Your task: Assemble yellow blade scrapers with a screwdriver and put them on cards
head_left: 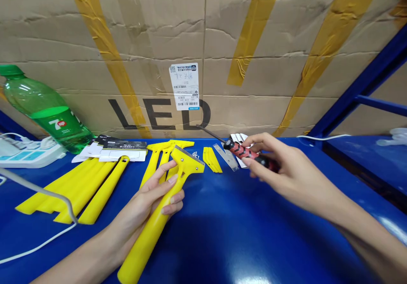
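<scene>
My left hand [159, 195] grips the handle of a yellow plastic scraper [149, 233], whose metal-edged head [187, 161] points away from me. My right hand [270, 165] holds a screwdriver [244, 151] with a red and black handle, its thin steel shaft angled up and left. Close to the screwdriver lie a loose metal blade [225, 157] and white paper slips [238, 139]. A small yellow plastic piece [211, 160] sits between the hands. More yellow scrapers [79, 190] lie to the left, and another [165, 152] lies behind my left hand.
The items lie on a glossy blue shelf [241, 241] against a taped cardboard carton [203, 38] printed LED. At the left are a green 7UP bottle [47, 110], printed cards [121, 150], a white power strip [25, 157] and a grey cable [38, 188]. A blue metal frame [359, 89] stands right.
</scene>
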Motion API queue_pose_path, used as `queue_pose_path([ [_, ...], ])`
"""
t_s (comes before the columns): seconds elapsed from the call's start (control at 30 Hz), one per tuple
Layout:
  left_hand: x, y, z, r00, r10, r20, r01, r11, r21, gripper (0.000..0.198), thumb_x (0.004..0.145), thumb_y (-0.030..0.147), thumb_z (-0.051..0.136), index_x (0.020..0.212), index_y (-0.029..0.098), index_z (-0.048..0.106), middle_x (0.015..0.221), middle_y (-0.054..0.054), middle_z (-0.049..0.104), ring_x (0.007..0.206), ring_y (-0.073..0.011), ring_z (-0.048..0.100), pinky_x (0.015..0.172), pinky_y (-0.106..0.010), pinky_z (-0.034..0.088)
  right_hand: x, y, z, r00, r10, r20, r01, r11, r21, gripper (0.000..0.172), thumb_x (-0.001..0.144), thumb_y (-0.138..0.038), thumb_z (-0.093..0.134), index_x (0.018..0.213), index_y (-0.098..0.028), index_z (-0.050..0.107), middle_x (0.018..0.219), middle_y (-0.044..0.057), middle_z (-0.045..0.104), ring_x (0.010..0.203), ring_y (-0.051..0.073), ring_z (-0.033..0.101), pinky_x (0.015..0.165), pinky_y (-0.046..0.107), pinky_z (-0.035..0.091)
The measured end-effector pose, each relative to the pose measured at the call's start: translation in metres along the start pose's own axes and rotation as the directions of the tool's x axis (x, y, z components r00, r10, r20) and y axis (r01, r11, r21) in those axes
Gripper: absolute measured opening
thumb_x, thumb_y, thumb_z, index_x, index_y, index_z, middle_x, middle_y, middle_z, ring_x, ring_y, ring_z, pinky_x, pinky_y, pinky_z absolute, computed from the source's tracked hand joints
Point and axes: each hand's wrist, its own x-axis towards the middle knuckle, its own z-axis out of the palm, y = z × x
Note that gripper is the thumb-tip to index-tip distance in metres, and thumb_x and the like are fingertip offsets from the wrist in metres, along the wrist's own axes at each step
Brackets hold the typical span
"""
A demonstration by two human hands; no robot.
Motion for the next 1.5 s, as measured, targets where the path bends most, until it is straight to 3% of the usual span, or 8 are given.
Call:
queue_pose_path([
  [0.17,-0.005,0.0,0.001,0.999,-0.021,-0.05,0.02,1.0,-0.012,0.046,0.098,0.016,0.056,0.139,0.032,0.043,0.065,0.002,0.051,0.049,-0.0053,0.046,0.051,-0.013,0.036,-0.008,0.034,-0.014,0.988,0.109,-0.111,-0.089,0.982,0.169,0.029,0.088,-0.045,0.069,0.105,-0.022,0.075,0.077,0.002,0.07,0.053,0.012,0.052,0.046,0.025,0.04],
  [0.3,-0.006,0.001,0.004,0.997,-0.014,-0.077,0.014,1.0,0.002,0.051,0.097,0.018,0.058,0.142,0.032,0.039,0.064,0.001,0.053,0.048,-0.0052,0.046,0.051,-0.013,0.035,-0.012,0.046,-0.021,0.995,0.072,-0.061,-0.063,0.989,0.137,0.024,0.084,-0.044,0.073,0.096,-0.023,0.079,0.063,0.0,0.065,0.049,0.012,0.049,0.046,0.026,0.038],
  [0.47,-0.006,-0.001,0.004,0.998,0.013,-0.062,-0.013,1.0,0.001,0.051,0.095,0.019,0.063,0.14,0.028,0.041,0.064,0.002,0.053,0.049,-0.0056,0.047,0.052,-0.013,0.034,-0.016,0.043,-0.02,0.998,0.015,-0.055,-0.007,0.992,0.129,0.018,0.085,-0.039,0.073,0.096,-0.027,0.08,0.064,-0.001,0.067,0.056,0.014,0.057,0.052,0.027,0.045],
  [0.67,-0.004,-0.002,0.001,1.0,0.01,-0.002,-0.01,1.0,0.001,0.055,0.089,0.026,0.072,0.134,0.028,0.041,0.064,0.004,0.052,0.047,-0.0047,0.044,0.05,-0.014,0.03,-0.015,0.037,-0.015,0.997,0.014,-0.081,-0.003,0.991,0.133,0.02,0.084,-0.04,0.073,0.094,-0.025,0.081,0.062,0.0,0.067,0.052,0.014,0.056,0.05,0.027,0.046],
  [0.97,-0.006,0.004,0.005,1.0,-0.021,-0.011,0.021,1.0,0.012,0.058,0.086,0.026,0.075,0.131,0.028,0.037,0.064,0.005,0.052,0.047,-0.0047,0.045,0.051,-0.014,0.029,-0.015,0.034,-0.016,0.997,0.024,-0.075,-0.015,0.992,0.125,0.02,0.083,-0.043,0.074,0.093,-0.027,0.081,0.064,0.001,0.068,0.056,0.017,0.06,0.054,0.031,0.049],
  [1.2,-0.007,0.004,0.005,1.0,-0.015,0.01,0.015,1.0,0.022,0.051,0.092,0.024,0.069,0.131,0.029,0.036,0.063,0.004,0.053,0.047,-0.0049,0.044,0.05,-0.013,0.027,-0.017,0.038,-0.017,0.997,0.031,-0.068,-0.023,0.992,0.124,0.021,0.084,-0.042,0.073,0.096,-0.026,0.081,0.053,-0.003,0.058,0.048,0.014,0.052,0.051,0.029,0.044],
  [1.5,-0.007,0.004,0.007,1.0,-0.02,-0.021,0.019,1.0,-0.019,0.051,0.089,0.02,0.071,0.128,0.029,0.039,0.066,0.005,0.049,0.047,-0.0051,0.045,0.048,-0.014,0.029,-0.016,0.036,-0.016,0.995,0.085,-0.058,-0.072,0.977,0.199,0.026,0.083,-0.045,0.073,0.094,-0.022,0.081,0.055,-0.001,0.058,0.046,0.012,0.048,0.043,0.025,0.036],
])
